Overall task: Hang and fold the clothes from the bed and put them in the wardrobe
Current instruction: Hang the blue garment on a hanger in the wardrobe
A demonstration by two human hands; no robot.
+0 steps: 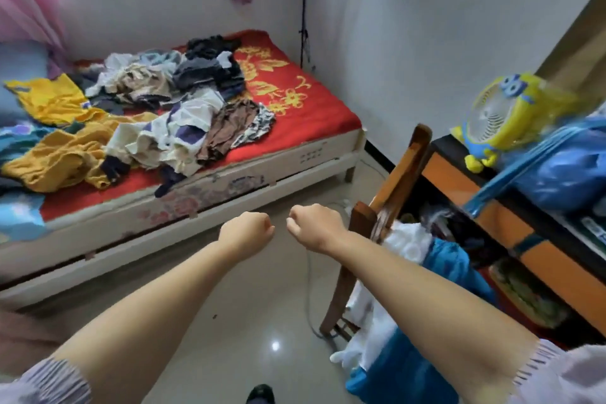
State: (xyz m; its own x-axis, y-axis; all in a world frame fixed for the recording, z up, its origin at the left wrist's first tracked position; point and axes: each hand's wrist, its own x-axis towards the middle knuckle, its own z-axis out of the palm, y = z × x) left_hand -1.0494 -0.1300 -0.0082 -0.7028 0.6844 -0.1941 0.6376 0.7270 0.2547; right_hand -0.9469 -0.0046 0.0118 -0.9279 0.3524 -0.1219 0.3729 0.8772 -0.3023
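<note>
Presently listed: clothes (154, 115), a loose mixed heap spread across the bed (305, 102), covering most of its red cover toward the left. Yellow garment (62, 154) nearest the front edge, pale and dark pieces tangled behind it. Handling, as judged: soft, light, limp cloth, likely to drag neighbours along; best taken one piece at a time at shoulders or waistband and lifted clear. Left hand (245, 234) and right hand (314, 226): both curled into fists, holding nothing, close together above the floor, well apart from the heap. Wardrobe: not identifiable in view. Individual garment types in the pile hard to make out; heap cut off at left edge.
</note>
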